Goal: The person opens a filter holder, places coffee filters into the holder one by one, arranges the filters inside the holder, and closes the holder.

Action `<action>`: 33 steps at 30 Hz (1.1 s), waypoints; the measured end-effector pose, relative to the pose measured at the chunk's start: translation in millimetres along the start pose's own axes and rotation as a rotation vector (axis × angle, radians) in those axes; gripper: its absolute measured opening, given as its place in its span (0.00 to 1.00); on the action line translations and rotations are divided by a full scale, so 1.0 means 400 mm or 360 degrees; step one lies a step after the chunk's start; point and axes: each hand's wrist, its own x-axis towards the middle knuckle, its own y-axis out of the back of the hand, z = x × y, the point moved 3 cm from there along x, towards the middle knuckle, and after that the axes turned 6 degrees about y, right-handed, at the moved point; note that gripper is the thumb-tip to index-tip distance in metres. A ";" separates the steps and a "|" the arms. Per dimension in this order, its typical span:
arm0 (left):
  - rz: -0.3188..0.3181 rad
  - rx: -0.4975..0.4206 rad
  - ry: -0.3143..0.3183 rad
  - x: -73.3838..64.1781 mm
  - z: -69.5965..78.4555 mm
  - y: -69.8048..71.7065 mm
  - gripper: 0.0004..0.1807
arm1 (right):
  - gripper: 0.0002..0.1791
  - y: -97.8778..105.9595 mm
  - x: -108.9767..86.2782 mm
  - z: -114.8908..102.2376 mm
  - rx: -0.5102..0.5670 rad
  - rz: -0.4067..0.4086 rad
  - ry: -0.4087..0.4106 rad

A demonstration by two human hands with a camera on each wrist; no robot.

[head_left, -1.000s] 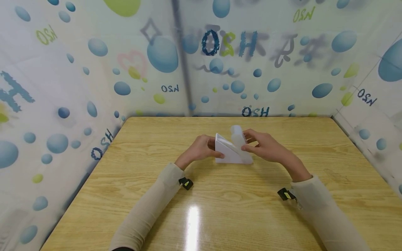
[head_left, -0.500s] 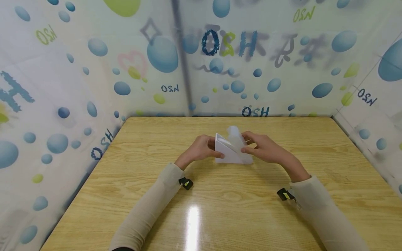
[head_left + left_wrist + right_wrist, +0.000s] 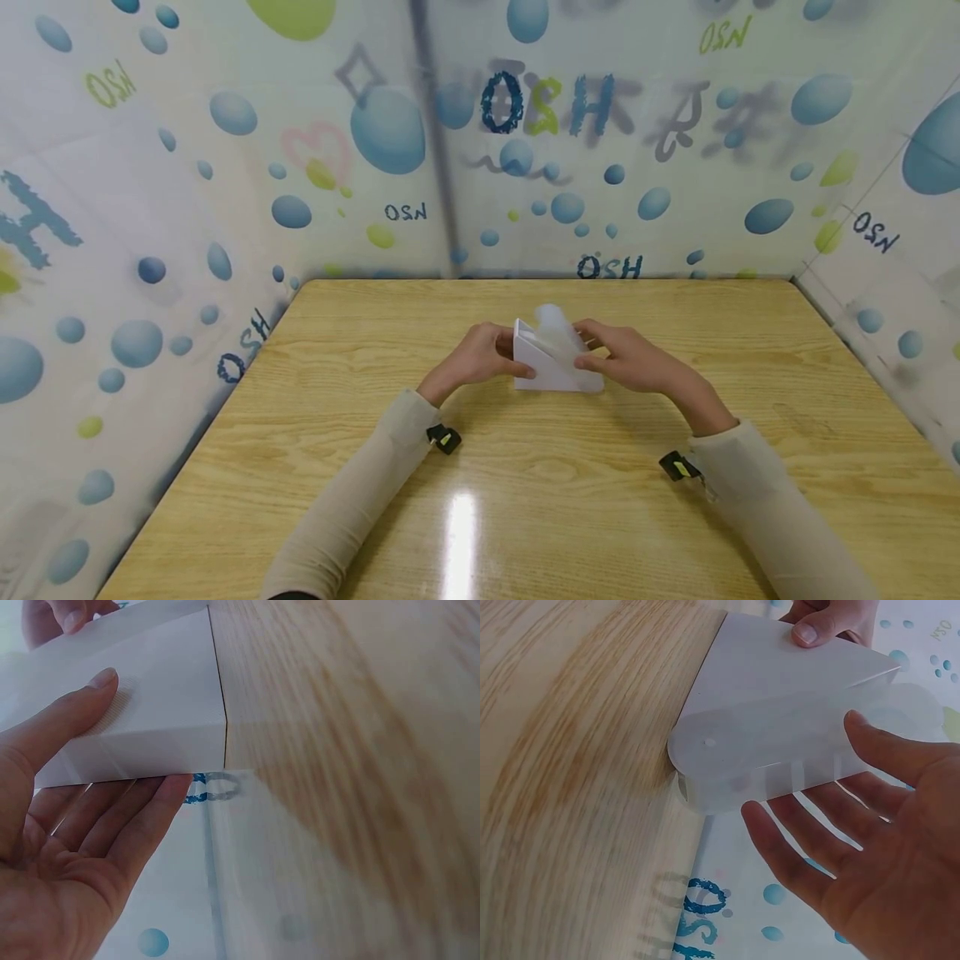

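Note:
On the wooden table stands a white box (image 3: 542, 368) with a slanted upper edge, high at the left and low at the right. My left hand (image 3: 480, 354) holds its tall end; in the left wrist view the thumb lies on the front face and the fingers are behind. A frosted translucent cover (image 3: 757, 742) with rounded ends tilts up out of the box, its lower end at the box's low corner. My right hand (image 3: 633, 357) grips this cover between thumb and fingers from the right. The far fingers are partly hidden in the head view.
The wooden table (image 3: 570, 492) reaches forward to a patterned wall sheet (image 3: 480, 192) with blue and green spots. Similar sheets rise at the left and right. A bright reflection lies on the tabletop in front of the hands.
The translucent cover has swung left and down over the box, its upper end shifting left. My right hand has moved slightly left with it. The left hand and the box stay put.

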 end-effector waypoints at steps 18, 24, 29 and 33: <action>0.0019 0.0037 0.0006 0.001 0.005 0.000 0.20 | 0.29 -0.007 -0.001 -0.003 -0.0081 -0.0078 0.0033; 0.0013 0.0022 0.0005 0.001 0.002 -0.001 0.20 | 0.28 -0.012 0.001 0.002 -0.0074 -0.0088 0.0036; 0.0008 0.0017 0.0012 -0.001 0.002 0.000 0.20 | 0.28 -0.016 0.002 0.004 -0.0088 -0.0098 0.0037; 0.0006 0.0025 0.0014 -0.002 0.004 0.000 0.20 | 0.28 -0.018 0.002 0.002 -0.0112 -0.0113 0.0037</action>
